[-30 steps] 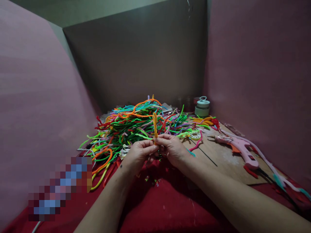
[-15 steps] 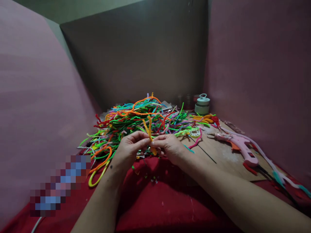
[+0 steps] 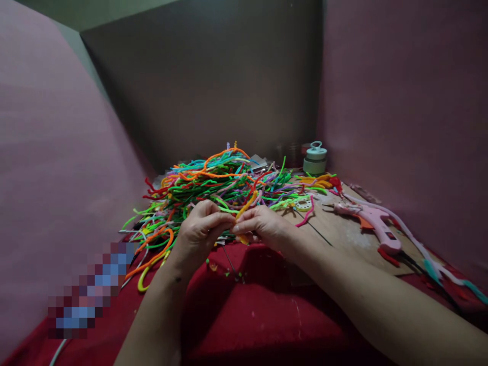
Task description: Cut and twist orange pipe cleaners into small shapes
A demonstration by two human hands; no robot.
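Both hands meet over the front edge of a heap of colourful pipe cleaners. Between them is a yellow-orange pipe cleaner, one part slanting up to the right and a short bit showing below the fingers. My left hand is closed, thumb and fingertips pinching it near the middle. Touching those fingertips, my right hand is closed on it as well. The exact spot where it is gripped is hidden by the fingers.
On the right, a pink hot glue gun lies on a brown board, its cord trailing forward. Behind it stand a pale green lidded jar and a round white disc with holes. Red cloth covers the front, with small scraps.
The yellow-orange pipe cleaner stood as two upright prongs; now a single length leans to the right. My left hand has turned slightly, and the whole view has shifted a little.
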